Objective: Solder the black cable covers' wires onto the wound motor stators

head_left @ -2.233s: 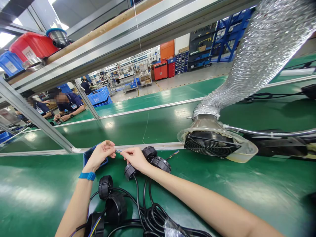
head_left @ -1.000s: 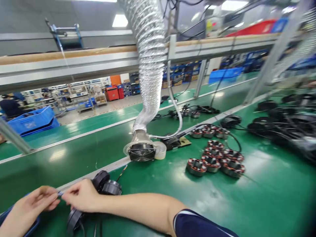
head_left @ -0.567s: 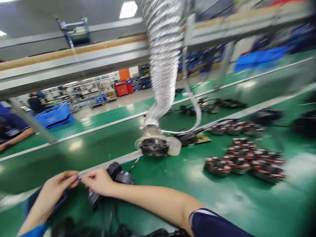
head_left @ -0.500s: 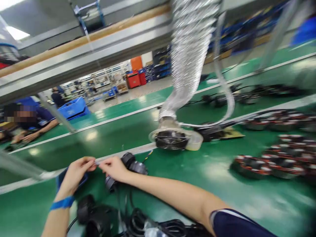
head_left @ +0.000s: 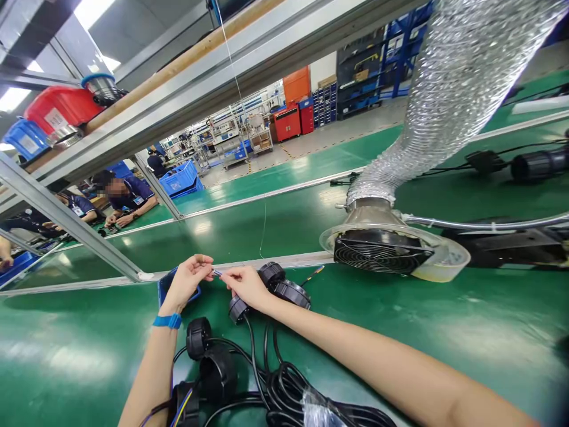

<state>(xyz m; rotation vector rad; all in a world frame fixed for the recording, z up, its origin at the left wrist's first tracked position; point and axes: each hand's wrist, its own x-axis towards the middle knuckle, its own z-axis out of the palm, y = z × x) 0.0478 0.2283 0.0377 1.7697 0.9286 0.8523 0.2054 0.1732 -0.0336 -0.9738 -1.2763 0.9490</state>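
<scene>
My left hand (head_left: 189, 280) and my right hand (head_left: 246, 284) meet above the green bench, each pinching one end of a small thin wire piece (head_left: 216, 273). A blue band is on my left wrist. Under my right hand lies a round black motor (head_left: 237, 308) with a black cable. Two more black motors (head_left: 279, 282) sit just right of it. Nearer me lie further black motors (head_left: 205, 356) and a tangle of black cables (head_left: 284, 391).
A fume fan (head_left: 382, 249) on a silver flexible duct (head_left: 448, 89) stands to the right on the bench. A small blue tray (head_left: 165, 286) lies under my left hand. A metal frame post (head_left: 71, 222) slants at left. Seated people work across the conveyor (head_left: 120, 196).
The view swung right toward the copper-wound parts, then back left to the hands. Both hands kept pinching the small wire piece over the black motors.
</scene>
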